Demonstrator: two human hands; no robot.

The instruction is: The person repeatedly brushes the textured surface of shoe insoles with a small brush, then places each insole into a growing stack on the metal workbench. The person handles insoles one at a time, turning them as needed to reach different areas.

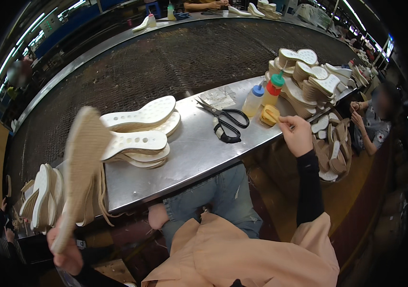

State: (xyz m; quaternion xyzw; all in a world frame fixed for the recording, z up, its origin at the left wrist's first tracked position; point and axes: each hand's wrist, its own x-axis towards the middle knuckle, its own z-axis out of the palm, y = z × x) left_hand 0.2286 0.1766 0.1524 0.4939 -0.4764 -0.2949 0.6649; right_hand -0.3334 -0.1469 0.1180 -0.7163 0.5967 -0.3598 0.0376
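Observation:
My left hand (66,251) is closed around the narrow end of a beige wedge shoe sole (83,158), which stands raised and tilted at the left, slightly blurred. My right hand (295,135) has thumb and fingers pinched on a thin stick-like handle, mostly hidden by the fingers, whose far end reaches into a small yellow cup (268,116). Beside the cup stand a blue-capped bottle (252,101) and a red and yellow bottle with a green cap (273,90). White-topped soles (139,141) lie stacked just right of the raised sole.
Black-handled scissors (223,115) rest on the metal table edge (189,158). Behind it runs a dark mesh conveyor (166,62). More soles pile up at the right (309,79) and lower left (46,196). A box of soles (330,148) and a seated person (371,119) are at far right.

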